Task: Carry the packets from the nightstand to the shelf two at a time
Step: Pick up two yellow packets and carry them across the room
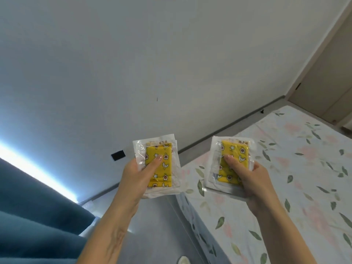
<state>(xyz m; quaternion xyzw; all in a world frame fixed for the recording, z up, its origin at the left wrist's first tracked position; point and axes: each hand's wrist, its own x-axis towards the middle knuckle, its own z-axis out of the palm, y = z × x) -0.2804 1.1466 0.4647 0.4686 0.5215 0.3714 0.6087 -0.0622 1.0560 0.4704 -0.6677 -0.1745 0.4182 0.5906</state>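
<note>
Two clear plastic packets with yellow patterned contents are held up in front of me. My left hand (138, 178) grips the left packet (163, 159), thumb across its yellow face and fingers behind it. My right hand (249, 180) grips the right packet (236, 151) the same way, thumb on the front. Each hand's packet looks like a small stack of layers; how many I cannot tell. The two packets are apart, roughly level, at mid-frame. Neither the nightstand nor the shelf is in view.
A bed with a floral sheet (285, 187) fills the right side. A plain white wall (152, 63) is ahead, with a black wall outlet (118, 155). Blue curtain fabric (34, 216) hangs at lower left. A wooden door (327, 86) stands at far right.
</note>
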